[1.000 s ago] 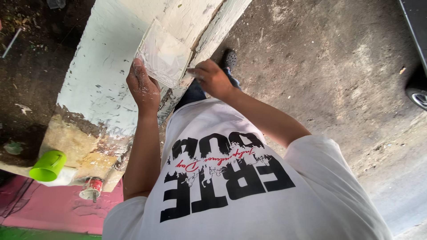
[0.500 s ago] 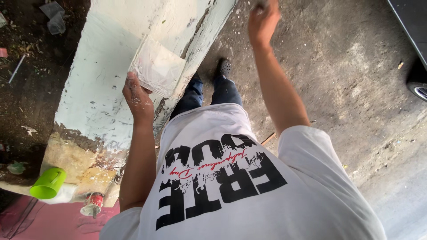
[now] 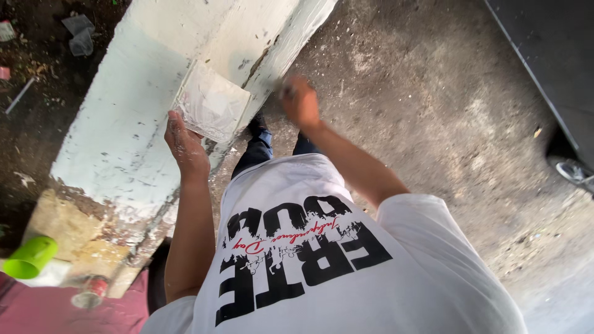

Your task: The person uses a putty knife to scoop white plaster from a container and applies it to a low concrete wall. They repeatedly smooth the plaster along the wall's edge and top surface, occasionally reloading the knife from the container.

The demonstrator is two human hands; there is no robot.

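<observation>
My left hand (image 3: 185,148) grips the lower corner of a flat square board (image 3: 210,102) smeared with white filler and holds it against a pale painted column (image 3: 117,136). My right hand (image 3: 300,102) is blurred, at the column's chipped right edge just right of the board. Its fingers are closed around a small greyish tool (image 3: 286,93) whose shape I cannot make out. My white printed shirt (image 3: 322,266) fills the lower part of the view, and my dark trousers and shoes (image 3: 260,139) show below the board.
A green cup (image 3: 28,256) and a red can (image 3: 90,294) stand by the column's crumbling base, next to a pink surface (image 3: 55,315). Rough concrete ground (image 3: 433,124) spreads to the right. A dark vehicle with a wheel (image 3: 572,170) is at the far right. Litter (image 3: 80,34) lies at the top left.
My right hand left the board, swung far up and away, then came back to the column's edge beside the board. My left hand has kept the board in place.
</observation>
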